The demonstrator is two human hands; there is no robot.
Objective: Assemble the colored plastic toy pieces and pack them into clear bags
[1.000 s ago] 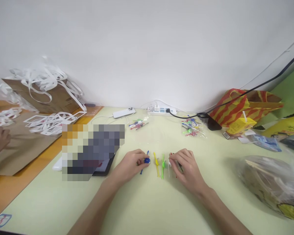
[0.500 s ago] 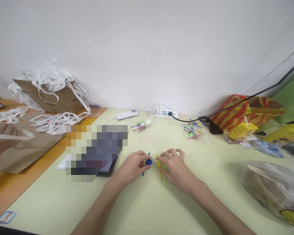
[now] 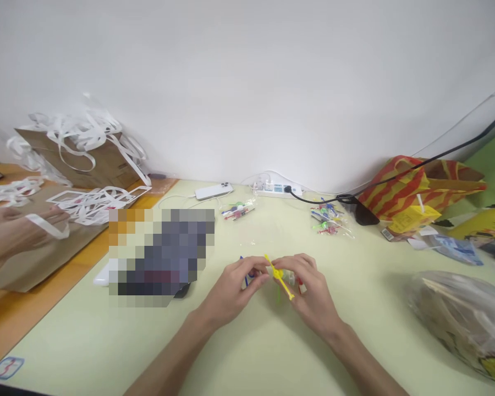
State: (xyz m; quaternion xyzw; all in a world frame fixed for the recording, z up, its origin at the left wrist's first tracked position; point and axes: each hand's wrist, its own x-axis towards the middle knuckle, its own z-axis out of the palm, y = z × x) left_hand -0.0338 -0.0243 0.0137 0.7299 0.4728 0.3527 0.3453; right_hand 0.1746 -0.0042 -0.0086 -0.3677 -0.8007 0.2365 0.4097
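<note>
My right hand pinches a thin yellow plastic piece, a slanted rod with a round middle. Close by its fingers show parts of a green piece and a red piece, largely covered by the hand. My left hand is curled closed, thumb and forefinger almost meeting beside the yellow piece. Within that curl is a blue plastic piece, its pointed end sticking out past the forefinger; the fingers hide the rest.
Small bags of colourful plastic pieces lie near a power strip and a phone. A blurred-out tablet is at left. Beyond it, another person's hand handles white straps. A plastic-wrapped bundle sits at right.
Both hands have come closer together. The yellow piece has been lifted and turned aslant in my right hand. The blue piece has turned. The other person's hand has shifted with the strap.
</note>
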